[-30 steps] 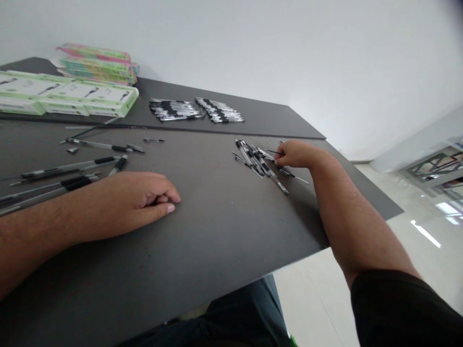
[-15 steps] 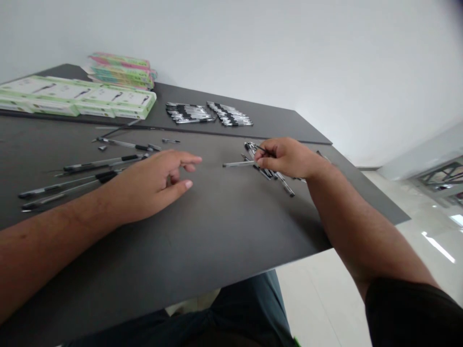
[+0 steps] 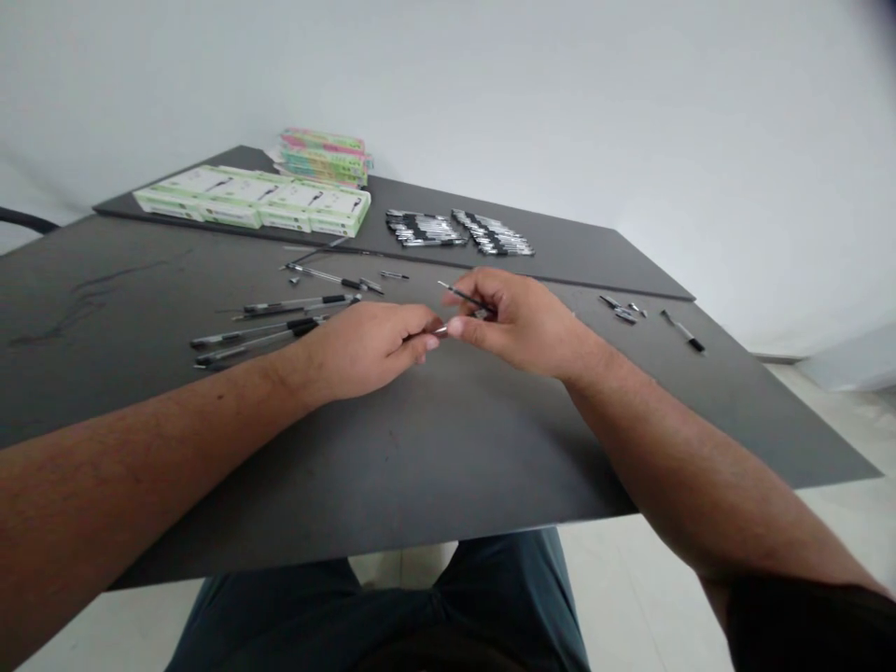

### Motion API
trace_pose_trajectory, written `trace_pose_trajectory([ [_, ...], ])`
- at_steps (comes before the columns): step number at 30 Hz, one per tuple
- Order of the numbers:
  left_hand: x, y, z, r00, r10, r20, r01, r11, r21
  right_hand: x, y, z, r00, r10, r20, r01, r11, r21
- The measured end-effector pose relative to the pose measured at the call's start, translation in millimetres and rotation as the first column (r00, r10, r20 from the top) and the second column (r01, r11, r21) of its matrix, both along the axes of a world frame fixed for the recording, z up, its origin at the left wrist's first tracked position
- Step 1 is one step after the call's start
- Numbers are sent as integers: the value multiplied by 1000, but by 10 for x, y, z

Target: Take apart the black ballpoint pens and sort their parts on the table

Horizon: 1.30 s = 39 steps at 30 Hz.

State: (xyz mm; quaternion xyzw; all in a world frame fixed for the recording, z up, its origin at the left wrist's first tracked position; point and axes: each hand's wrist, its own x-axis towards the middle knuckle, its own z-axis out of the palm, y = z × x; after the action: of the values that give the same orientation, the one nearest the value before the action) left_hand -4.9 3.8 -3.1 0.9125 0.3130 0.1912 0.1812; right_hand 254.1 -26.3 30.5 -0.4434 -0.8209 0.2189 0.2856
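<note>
My two hands meet over the middle of the dark grey table (image 3: 420, 467). My left hand (image 3: 364, 345) is curled, its fingertips pinching the end of a small pen part (image 3: 440, 330). My right hand (image 3: 522, 322) is closed on the same pen part and also holds a thin black refill (image 3: 458, 295) that sticks out up and to the left. Several assembled pens (image 3: 280, 322) lie just left of my left hand.
Green and white boxes (image 3: 259, 201) stand in a row at the back left, with a colourful stack (image 3: 322, 154) behind them. Two rows of pens (image 3: 455, 231) lie at the back. A few loose pen parts (image 3: 648, 317) lie at the right. The table's front edge is near my lap.
My right hand left the pile of pen parts at the right and came to the centre with parts in it. My left hand rose from the table and met it. The view swung right.
</note>
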Motion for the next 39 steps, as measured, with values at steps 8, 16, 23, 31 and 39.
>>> trace_pose_trajectory([
  [8,-13,-11,-137,973,15,230,53,958,-283,348,139,-279,806,-138,-576,202,978,48],
  [16,-19,-28,-118,980,43,193,6,969,-246,217,5,-127,748,-81,-658,174,982,77],
  [23,-13,-50,-29,993,5,118,9,993,-118,177,-58,-96,760,-34,-650,158,978,133],
  [31,-20,-36,-49,992,-13,123,27,993,-112,208,-54,-118,773,-9,-634,152,973,172],
  [39,-17,-43,-67,990,0,143,26,983,-181,221,-59,-140,781,26,-625,148,963,224],
])
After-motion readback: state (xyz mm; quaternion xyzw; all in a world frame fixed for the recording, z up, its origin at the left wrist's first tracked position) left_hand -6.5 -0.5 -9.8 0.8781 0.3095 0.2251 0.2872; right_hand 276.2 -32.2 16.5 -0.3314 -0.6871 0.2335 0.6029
